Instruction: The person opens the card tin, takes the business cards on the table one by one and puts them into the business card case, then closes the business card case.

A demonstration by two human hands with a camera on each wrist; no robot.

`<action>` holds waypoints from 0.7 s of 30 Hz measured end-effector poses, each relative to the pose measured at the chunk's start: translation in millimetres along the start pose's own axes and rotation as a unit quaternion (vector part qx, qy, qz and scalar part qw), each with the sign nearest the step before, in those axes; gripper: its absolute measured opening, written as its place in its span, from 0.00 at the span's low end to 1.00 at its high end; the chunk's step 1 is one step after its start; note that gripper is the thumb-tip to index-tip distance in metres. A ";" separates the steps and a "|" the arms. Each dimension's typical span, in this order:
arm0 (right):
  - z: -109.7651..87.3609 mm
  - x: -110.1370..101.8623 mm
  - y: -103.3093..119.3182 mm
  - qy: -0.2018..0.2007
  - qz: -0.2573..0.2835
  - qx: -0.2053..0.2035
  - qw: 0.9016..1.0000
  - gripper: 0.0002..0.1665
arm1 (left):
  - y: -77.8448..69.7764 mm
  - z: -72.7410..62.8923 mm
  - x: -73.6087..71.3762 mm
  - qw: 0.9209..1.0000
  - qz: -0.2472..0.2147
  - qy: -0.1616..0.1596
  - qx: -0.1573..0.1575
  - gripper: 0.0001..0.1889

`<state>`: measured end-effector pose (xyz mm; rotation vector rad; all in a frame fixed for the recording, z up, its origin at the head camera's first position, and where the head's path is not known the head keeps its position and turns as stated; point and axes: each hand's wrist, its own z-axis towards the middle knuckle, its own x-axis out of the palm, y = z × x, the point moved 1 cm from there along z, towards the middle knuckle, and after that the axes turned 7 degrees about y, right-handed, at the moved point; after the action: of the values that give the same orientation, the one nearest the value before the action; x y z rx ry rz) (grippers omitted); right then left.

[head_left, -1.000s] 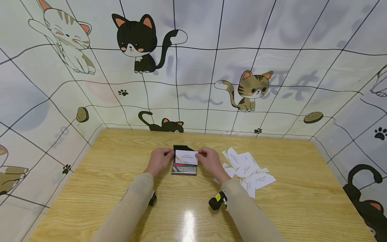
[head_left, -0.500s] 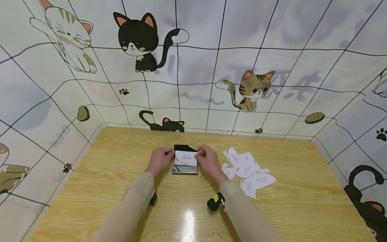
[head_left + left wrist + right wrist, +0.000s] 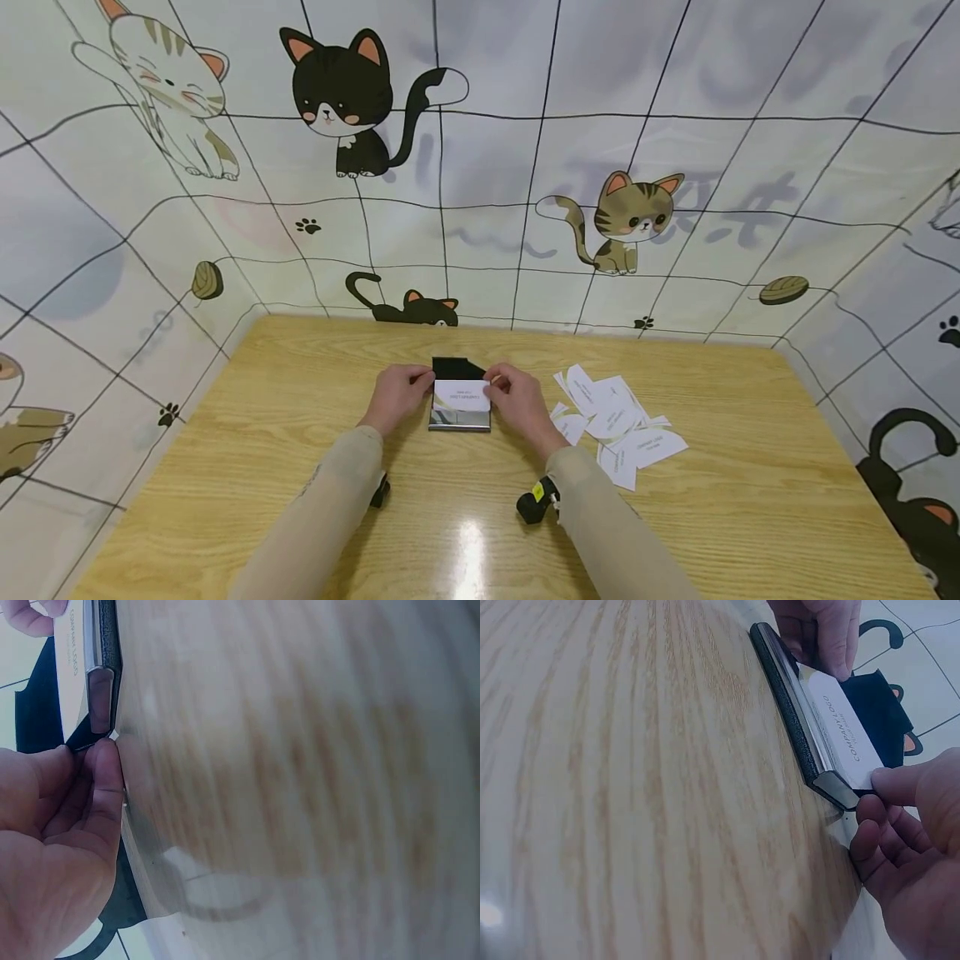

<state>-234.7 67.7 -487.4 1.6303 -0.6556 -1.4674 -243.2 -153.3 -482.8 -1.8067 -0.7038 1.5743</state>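
A business card case (image 3: 459,422) with a shiny silver front and black lid (image 3: 452,367) lies opened out on the table. A white business card (image 3: 461,393) printed "COMPANY LOGO" sits partly in its silver pocket, lower part hidden. My left hand (image 3: 393,400) pinches the case's left edge near the lid, thumb and forefinger meeting at the black corner in the left wrist view. My right hand (image 3: 520,406) holds the card's right end: in the right wrist view the thumb lies on the card (image 3: 838,724), with the other fingers curled at the case's side.
Several loose white business cards (image 3: 615,417) lie in a spread heap to the right of my right hand on the wooden table (image 3: 735,467). A cloth wall with printed cats (image 3: 487,167) stands behind the table's far edge.
The business card has slid down toward the silver pocket, baring more of the black lid. My right hand moved slightly with it; my left hand stays at the case's edge.
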 end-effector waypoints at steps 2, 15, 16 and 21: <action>-0.1 -0.4 -0.2 0.003 -0.005 0.001 1.000 0.05 | -0.3 0.0 -0.4 1.000 -0.003 0.001 0.001 0.11; -2.0 -1.9 4.0 0.020 -0.033 0.016 0.999 0.04 | -1.8 -0.2 -0.4 1.000 0.001 0.006 -0.005 0.12; -2.4 -2.2 4.4 0.022 -0.034 0.019 0.999 0.04 | -1.9 -0.2 -0.2 1.000 0.001 0.006 -0.005 0.12; -2.9 -2.7 5.2 0.031 -0.048 0.018 0.998 0.03 | -2.6 -0.5 -0.1 1.000 0.001 0.005 -0.004 0.12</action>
<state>-231.6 67.8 -481.6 1.7484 -0.5796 -1.4739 -242.7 -151.8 -480.7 -1.8210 -0.7047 1.5648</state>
